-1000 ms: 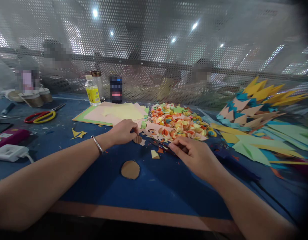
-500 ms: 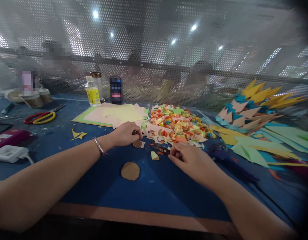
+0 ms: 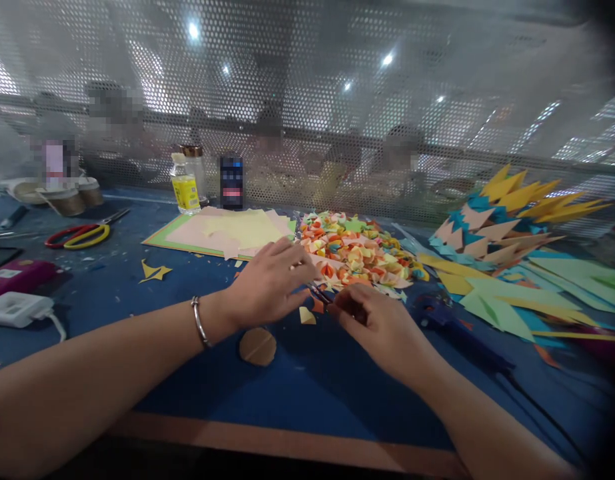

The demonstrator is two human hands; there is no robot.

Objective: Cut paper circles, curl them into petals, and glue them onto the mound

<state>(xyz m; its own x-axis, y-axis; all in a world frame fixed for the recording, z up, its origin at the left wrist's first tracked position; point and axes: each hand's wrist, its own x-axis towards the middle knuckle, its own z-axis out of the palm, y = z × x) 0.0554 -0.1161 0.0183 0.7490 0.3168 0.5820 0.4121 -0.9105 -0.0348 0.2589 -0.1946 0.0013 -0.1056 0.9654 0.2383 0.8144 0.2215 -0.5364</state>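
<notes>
My left hand (image 3: 274, 280) is stretched out flat over the blue table, fingers apart, its fingertips close to the tip of a slim dark two-pronged tool (image 3: 319, 293). That tool is gripped in my right hand (image 3: 370, 313), whose fingers are curled round its near end. Its exact kind is hard to make out. Below my left hand lies a round cardboard disc (image 3: 258, 347) with a line across it. A small pale-yellow paper scrap (image 3: 308, 315) rests between the two hands. Just beyond them is a heap of colourful folded paper pieces (image 3: 357, 250).
Paper sheets (image 3: 227, 230) lie at the back, near a yellow-labelled bottle (image 3: 186, 187) and a phone (image 3: 232, 181). Red-and-yellow-handled scissors (image 3: 84, 235) and a white power strip (image 3: 20, 309) sit left. Rightward are a blue glue gun (image 3: 462, 337) and a spiky paper piece (image 3: 492, 223).
My left hand has moved right and opened from its pinch, now covering where a small cardboard piece lay. My right hand still holds the tool, shifted slightly left.
</notes>
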